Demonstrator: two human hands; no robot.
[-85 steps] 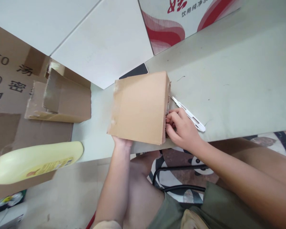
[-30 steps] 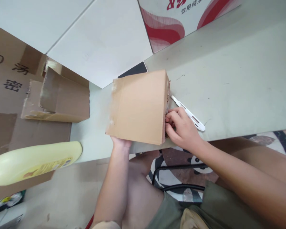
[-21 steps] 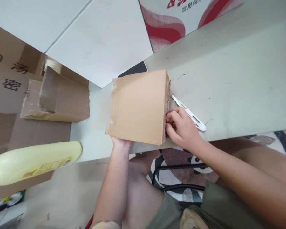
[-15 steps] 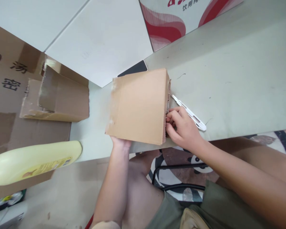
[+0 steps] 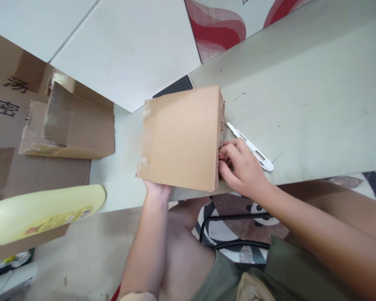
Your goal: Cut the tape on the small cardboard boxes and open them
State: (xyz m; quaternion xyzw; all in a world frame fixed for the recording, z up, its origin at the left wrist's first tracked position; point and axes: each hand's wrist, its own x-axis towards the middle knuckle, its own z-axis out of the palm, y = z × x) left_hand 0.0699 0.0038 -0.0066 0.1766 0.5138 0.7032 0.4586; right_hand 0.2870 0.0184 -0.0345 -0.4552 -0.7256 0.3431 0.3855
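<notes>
A plain brown cardboard box stands on the pale green table near its front edge. My right hand presses against the box's torn right side, its fingers curled and pinched at the ragged edge. What they pinch is too small to make out. My left hand is under the box's near left corner; only the wrist and heel show, the fingers are hidden beneath the cardboard. A white utility knife lies on the table just beyond my right knuckles.
A dark flat phone-like object pokes out behind the box. A second, opened cardboard box lies at the left on flattened printed cardboard. A pale yellow bottle lies lower left. A red-and-white carton stands at the back.
The view has drifted slightly, so everything sits a little higher and further left. Both hands and the box hold the same pose; my right fingers stay at the torn side.
</notes>
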